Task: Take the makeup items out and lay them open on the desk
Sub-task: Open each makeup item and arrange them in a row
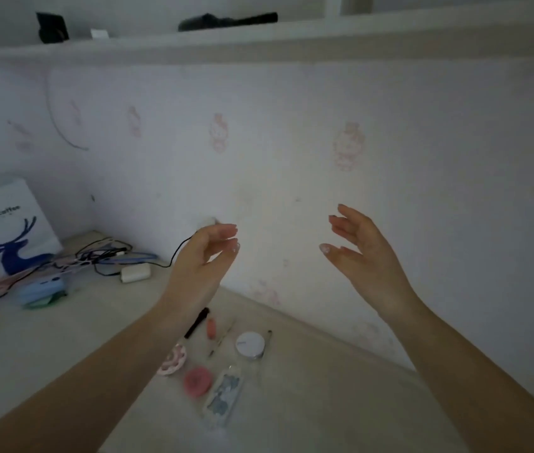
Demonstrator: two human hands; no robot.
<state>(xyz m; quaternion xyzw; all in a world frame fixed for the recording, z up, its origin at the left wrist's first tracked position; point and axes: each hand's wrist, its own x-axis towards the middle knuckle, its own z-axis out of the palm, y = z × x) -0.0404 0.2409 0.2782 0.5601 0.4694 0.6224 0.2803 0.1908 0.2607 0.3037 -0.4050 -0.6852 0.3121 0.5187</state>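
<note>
Several makeup items lie in a group on the pale desk (308,403): a black tube (197,322), a small orange-pink stick (211,328), a thin pencil (221,338), a round white jar (249,345), a pink-and-white round compact (172,359), a pink round puff (197,380) and a patterned rectangular palette (224,395). Both hands are raised in the air above the items, in front of the wall. My left hand (203,259) has loosely curled fingers and holds nothing. My right hand (362,253) is spread with relaxed fingers, also empty.
At the back left stand a white paper bag with a blue deer (7,233), tangled black cables (95,256), a white charger (135,273) and a light blue device (43,291). A shelf (259,40) with dark objects runs above.
</note>
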